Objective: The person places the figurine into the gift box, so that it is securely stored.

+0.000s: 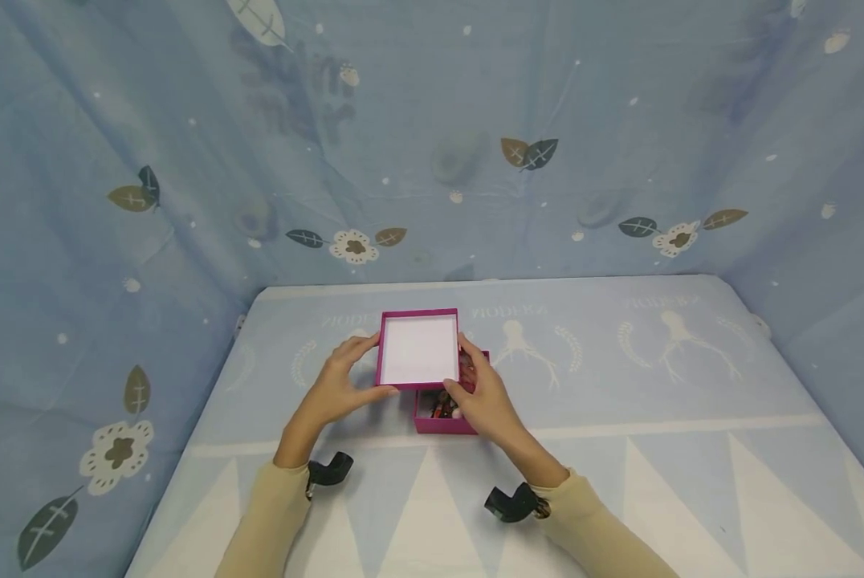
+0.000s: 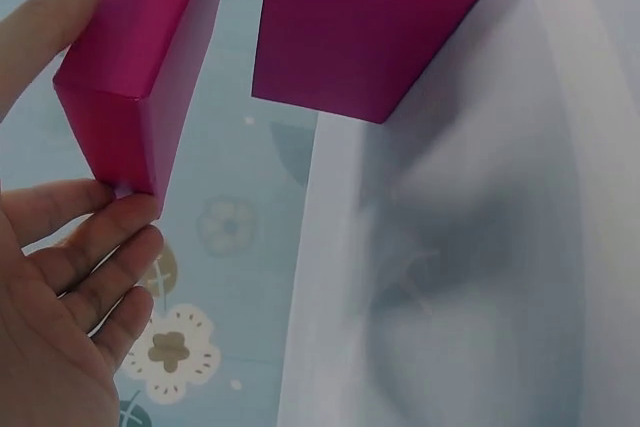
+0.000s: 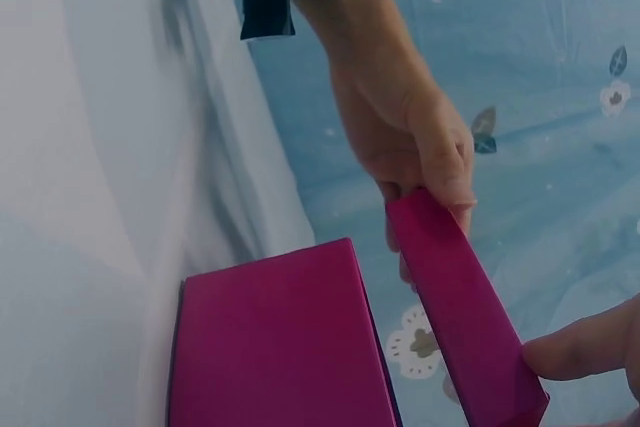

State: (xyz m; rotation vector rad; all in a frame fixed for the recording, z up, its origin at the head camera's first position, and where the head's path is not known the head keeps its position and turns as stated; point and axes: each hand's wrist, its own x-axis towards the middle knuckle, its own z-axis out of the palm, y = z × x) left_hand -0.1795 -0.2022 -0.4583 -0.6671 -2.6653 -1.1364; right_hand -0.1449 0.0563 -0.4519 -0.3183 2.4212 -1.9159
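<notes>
A square magenta box lid (image 1: 419, 350) with a white inside is held up over its box (image 1: 446, 427), its hollow side facing the head camera. My left hand (image 1: 333, 387) grips the lid's left side, thumb at the lower corner and fingers behind the edge. At the lower right corner, my right hand (image 1: 484, 399) pinches the lid with its thumb in front. The magenta box stands on the table, partly hidden by the lid and right hand; small dark and red items (image 1: 442, 405) show inside it. In the left wrist view, a gap separates the lid (image 2: 150, 67) from the box (image 2: 340, 37).
A pale blue and white patterned cloth covers the table (image 1: 620, 353). Blue fabric (image 1: 432, 160) with flowers and leaves hangs behind and along the sides. Each wrist bears a black camera mount, the left mount (image 1: 331, 469) and the right mount (image 1: 511, 503).
</notes>
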